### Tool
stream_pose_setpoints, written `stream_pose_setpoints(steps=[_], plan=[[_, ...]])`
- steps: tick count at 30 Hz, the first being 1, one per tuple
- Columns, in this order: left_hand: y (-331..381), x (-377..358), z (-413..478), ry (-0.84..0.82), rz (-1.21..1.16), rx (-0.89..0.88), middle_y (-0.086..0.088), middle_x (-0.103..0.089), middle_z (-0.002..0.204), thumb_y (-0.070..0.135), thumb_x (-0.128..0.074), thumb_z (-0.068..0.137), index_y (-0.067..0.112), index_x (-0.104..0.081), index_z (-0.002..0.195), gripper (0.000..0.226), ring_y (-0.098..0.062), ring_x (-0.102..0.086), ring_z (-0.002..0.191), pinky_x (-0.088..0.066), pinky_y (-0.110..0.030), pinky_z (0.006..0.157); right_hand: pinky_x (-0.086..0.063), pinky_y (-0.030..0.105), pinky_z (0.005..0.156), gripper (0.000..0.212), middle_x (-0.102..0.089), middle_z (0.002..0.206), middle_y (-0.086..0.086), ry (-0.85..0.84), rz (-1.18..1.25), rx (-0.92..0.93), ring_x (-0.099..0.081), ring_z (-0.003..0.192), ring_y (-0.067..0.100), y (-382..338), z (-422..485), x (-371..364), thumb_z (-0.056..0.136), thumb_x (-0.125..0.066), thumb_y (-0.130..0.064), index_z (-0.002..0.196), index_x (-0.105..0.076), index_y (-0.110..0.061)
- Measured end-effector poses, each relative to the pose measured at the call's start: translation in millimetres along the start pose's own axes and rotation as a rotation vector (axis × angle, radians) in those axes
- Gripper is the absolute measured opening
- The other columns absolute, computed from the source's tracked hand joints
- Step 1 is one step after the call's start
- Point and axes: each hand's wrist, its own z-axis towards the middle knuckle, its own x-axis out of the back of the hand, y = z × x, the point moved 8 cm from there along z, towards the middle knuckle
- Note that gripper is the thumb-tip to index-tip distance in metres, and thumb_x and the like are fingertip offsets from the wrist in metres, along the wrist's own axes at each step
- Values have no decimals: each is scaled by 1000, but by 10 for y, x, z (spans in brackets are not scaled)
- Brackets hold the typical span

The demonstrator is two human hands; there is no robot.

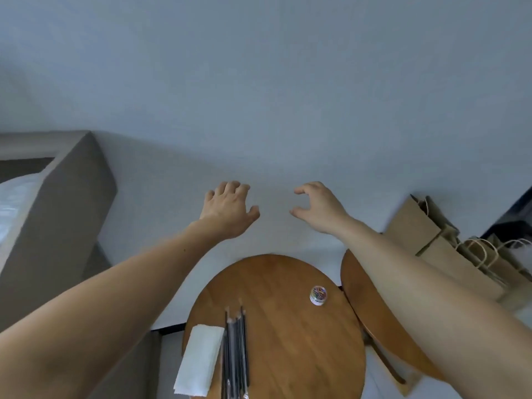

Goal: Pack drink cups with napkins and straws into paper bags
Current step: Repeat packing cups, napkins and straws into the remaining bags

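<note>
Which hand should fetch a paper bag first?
Right, probably. The paper bags lie on the right side, nearer the right hand, which holds nothing. The left hand would have to cross over.

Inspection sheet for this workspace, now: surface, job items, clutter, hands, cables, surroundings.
Surface: round wooden table; second wooden table to its right, partly hidden by the right forearm.
Job's things: stack of white napkins and bundle of dark straws side by side on the round table's left; brown paper bags with twine handles at far right; no drink cups seen.
Clutter: small jar of coloured paper clips on the round table.
Hands: left hand and right hand raised before the wall, fingers loosely curled, holding nothing.
Cables: nothing seen.
Surroundings: grey wall; grey upholstered furniture at left.
</note>
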Motion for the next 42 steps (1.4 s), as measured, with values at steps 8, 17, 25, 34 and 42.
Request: stream_pose_setpoints(steps=[8,17,25,34,42], plan=[[989,-908,284,-172,-129,-168,-5,-31,156,52,-39,97,19,-31,151,63,-26,-22,145,-20,-46,116,-37,28,97,52,-43,145,1,22,-16,-291,-48,126,19,1455,-538,112,90,-65,-36,138,-51,-19],[2128,-1544,753,-258,-116,-181,-5,-31,156,51,-39,98,20,-31,151,62,-27,-22,146,-21,-46,117,-44,32,96,50,-49,141,0,51,0,-461,-52,122,19,3042,-838,385,92,-64,-38,138,-52,-22],[3597,-2385,1076,-398,-71,-259,-3,-31,157,50,-38,97,21,-32,151,61,-25,-22,146,-20,-45,116,-47,36,83,42,-54,127,5,143,-57,-638,-55,112,26,4634,-1256,710,89,-64,-29,128,-57,-16],[4595,-2949,1143,-497,-36,-327,-4,-27,159,53,-44,98,20,-29,152,65,-27,-19,148,-20,-48,119,-44,45,100,65,-40,146,10,189,-126,-876,-37,134,29,5870,-1718,845,90,-63,-31,145,-35,-11],[4421,-3126,1137,-562,-14,-263,-4,-27,158,49,-47,97,22,-30,152,64,-25,-18,147,-22,-46,117,-45,34,64,17,-65,96,7,43,-169,-823,-61,86,26,6038,-1621,515,100,-47,-27,103,-55,-13]])
